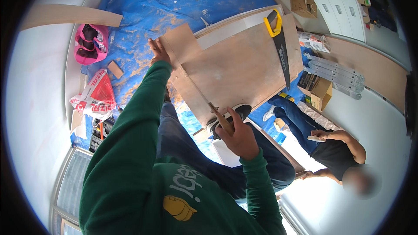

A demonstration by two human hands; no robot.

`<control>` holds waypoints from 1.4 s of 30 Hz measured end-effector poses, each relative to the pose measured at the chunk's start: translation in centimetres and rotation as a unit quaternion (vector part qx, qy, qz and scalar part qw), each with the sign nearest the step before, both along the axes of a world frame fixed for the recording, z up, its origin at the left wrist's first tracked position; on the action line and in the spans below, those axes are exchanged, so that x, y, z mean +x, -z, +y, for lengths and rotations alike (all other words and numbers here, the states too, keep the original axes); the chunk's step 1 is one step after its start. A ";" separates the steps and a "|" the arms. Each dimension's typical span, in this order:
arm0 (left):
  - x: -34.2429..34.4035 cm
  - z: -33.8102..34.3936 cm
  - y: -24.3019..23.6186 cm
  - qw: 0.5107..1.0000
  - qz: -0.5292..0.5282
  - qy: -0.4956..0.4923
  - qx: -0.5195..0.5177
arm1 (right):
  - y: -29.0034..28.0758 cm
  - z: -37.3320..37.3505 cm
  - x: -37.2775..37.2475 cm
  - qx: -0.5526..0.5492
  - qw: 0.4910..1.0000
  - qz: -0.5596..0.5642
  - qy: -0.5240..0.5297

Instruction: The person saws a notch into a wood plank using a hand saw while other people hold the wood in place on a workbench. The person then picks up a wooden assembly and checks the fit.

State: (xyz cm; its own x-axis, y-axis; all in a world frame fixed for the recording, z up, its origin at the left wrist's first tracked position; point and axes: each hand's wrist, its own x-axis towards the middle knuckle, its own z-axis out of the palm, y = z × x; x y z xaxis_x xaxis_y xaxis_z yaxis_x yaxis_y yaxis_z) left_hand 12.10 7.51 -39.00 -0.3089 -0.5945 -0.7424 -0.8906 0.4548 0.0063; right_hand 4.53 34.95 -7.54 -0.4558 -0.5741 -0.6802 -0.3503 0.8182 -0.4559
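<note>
In my right hand (pixel 240 137) is a hand saw (pixel 224 124) with a wooden handle; my fingers wrap round the handle. Its thin blade, seen nearly edge-on, runs forward and left along a plywood board (pixel 226 72). My left hand (pixel 159 53) lies on the left part of the wood, fingers stretched out, beside a smaller rectangular wood piece (pixel 179 42). One of my dark shoes (pixel 241 111) presses on the board's near edge, just beyond my right hand. A second saw (pixel 280 45), with yellow handle and black blade, lies on the board's right side.
Sawdust covers parts of the blue tarp (pixel 139 13). At left are a pink bag (pixel 91 44), a red-and-white sack (pixel 98 95) and a tool case (pixel 96 137). A folded ladder (pixel 335 74) and cardboard box (pixel 321 92) stand right, near another person (pixel 333 148) holding a small flat object.
</note>
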 end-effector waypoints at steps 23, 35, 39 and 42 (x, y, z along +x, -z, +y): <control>-0.6 0.4 -1.0 0.989 -0.050 0.138 -0.023 | 0.4 1.8 5.5 -0.081 0.996 -0.001 0.045; -0.6 -0.3 -0.4 0.993 0.053 -0.104 0.016 | 9.4 -8.4 1.2 -0.092 0.989 0.099 -0.062; 0.9 -0.1 -0.2 0.992 0.044 -0.117 0.029 | -0.2 -2.1 3.3 -0.032 0.994 0.078 -0.071; 0.9 -0.2 -0.3 0.990 0.051 -0.129 0.025 | -8.9 0.8 3.7 0.091 0.995 0.040 -0.014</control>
State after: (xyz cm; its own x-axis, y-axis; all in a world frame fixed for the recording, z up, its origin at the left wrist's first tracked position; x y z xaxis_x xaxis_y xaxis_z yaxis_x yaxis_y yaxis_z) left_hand 13.05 7.31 -38.67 -0.2259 -0.6264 -0.7461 -0.9708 0.2083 0.1191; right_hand 8.19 35.79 1.32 -0.4988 -0.4583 -0.7356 -0.4027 0.8741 -0.2716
